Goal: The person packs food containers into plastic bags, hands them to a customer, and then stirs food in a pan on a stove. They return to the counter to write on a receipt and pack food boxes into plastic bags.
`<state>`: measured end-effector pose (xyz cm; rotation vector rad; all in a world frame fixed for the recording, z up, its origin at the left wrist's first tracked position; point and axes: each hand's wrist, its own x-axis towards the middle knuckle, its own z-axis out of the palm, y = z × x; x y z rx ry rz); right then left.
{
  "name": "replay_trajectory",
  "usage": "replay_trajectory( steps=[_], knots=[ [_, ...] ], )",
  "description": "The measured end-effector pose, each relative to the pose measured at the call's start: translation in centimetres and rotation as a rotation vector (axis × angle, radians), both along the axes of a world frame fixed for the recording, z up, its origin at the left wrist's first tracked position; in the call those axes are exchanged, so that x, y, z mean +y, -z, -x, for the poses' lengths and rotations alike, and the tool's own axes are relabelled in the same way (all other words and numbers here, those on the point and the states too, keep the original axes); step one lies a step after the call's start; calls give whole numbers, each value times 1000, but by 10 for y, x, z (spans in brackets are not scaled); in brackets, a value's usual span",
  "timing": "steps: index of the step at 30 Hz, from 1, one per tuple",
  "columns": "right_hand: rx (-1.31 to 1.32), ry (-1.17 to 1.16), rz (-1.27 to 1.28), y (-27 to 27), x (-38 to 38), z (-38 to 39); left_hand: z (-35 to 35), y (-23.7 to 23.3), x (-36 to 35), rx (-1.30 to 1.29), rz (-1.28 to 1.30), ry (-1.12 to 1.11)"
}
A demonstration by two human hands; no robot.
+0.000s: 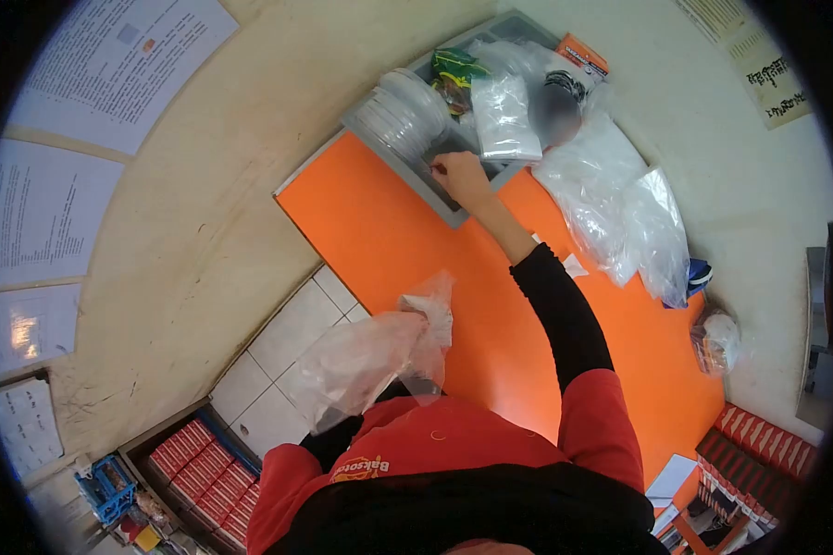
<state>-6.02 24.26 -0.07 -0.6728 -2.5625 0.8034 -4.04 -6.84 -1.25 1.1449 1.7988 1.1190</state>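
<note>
My right hand [459,178] reaches into the near side of a grey divided tray [453,215]. Its fingers are pinched together, and what lies between them is too small to make out. Left of that hand, a stack of clear plastic lids or containers [400,116] fills part of the tray. A folded pack of clear bags [507,120] sits just beyond my fingers. Close to my body, a clear plastic bag [356,356] is held up at the end of my left arm, with a whitish piece [432,319] by its upper end. Plastic covers my left hand, hiding its fingers.
Loose plastic bags [611,203] spread across the orange table [491,305] on the right. In the tray are a green packet [455,72] and an orange box [583,55]. Red boxes [204,472] fill a crate at lower left. Walls border the table.
</note>
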Motion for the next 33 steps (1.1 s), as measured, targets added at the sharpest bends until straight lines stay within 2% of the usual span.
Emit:
replay_trajectory(
  steps=[3,6,8,10,12,15,18,23,26,29,32,33],
  knots=[
    [124,9,76,-13,-5,-15,-4,-2,-4,75,-12,-11],
    [429,130,315,-63,-40,-44,-7,-3,-7,185,-31,-26],
    [671,136,731,-60,-79,-75,-13,-5,-10,279,-48,-54],
    [698,167,957,-42,-136,-112,-18,-7,-15,392,-67,-90],
    [561,273,1040,-14,-185,-137,-23,-7,-18,512,-91,-129],
    [569,355,1113,11,-213,-151,-31,-1,-16,668,-122,-209],
    [453,230,1080,24,-212,-161,-34,1,-11,784,-151,-247],
    [339,48,769,21,-203,-170,-30,-30,-1,1073,-252,-223],
    [274,-46,689,4,-198,-171,-25,-34,2,1107,-273,-101],
    [234,-113,592,2,-194,-171,-17,-15,-1,925,-157,86],
    [326,-159,414,-12,-199,-176,-21,-21,5,-26,104,-171],
    [352,-98,386,-12,-206,-175,-18,-15,7,23,-17,-140]
  ],
)
